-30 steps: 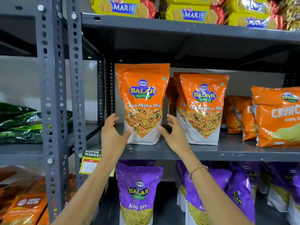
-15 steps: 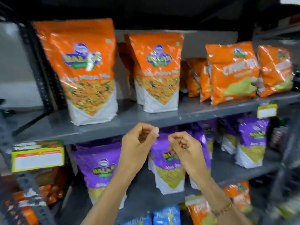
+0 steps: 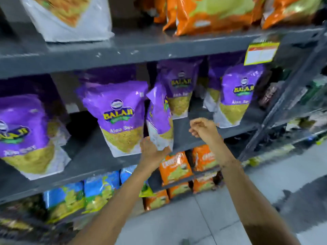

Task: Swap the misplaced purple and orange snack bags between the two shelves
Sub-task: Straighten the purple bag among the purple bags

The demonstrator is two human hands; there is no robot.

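Note:
My left hand (image 3: 152, 151) grips the bottom corner of a purple Balaji bag (image 3: 159, 117), which is turned edge-on and tilted at the front of the purple shelf (image 3: 99, 156). My right hand (image 3: 203, 128) hovers just right of that bag with fingers loosely curled and nothing in them. Other purple Aloo Sev bags stand on the same shelf: one at the left (image 3: 23, 135), one in the middle (image 3: 120, 117), one behind (image 3: 178, 89) and one at the right (image 3: 237, 96). On the shelf above (image 3: 141, 48) are orange bags (image 3: 212, 13) and the white bottom of an orange Tikha Mitha bag (image 3: 70, 16).
A yellow price tag (image 3: 261, 52) hangs on the upper shelf's edge at the right. Lower shelves hold blue bags (image 3: 83, 193) and small orange bags (image 3: 175, 168). A grey upright post (image 3: 286, 103) bounds the rack on the right. Grey tiled floor (image 3: 212, 218) lies below.
The view dropped from the orange shelf to the purple shelf. Both hands came down from the orange bag, and my left hand took hold of a purple bag.

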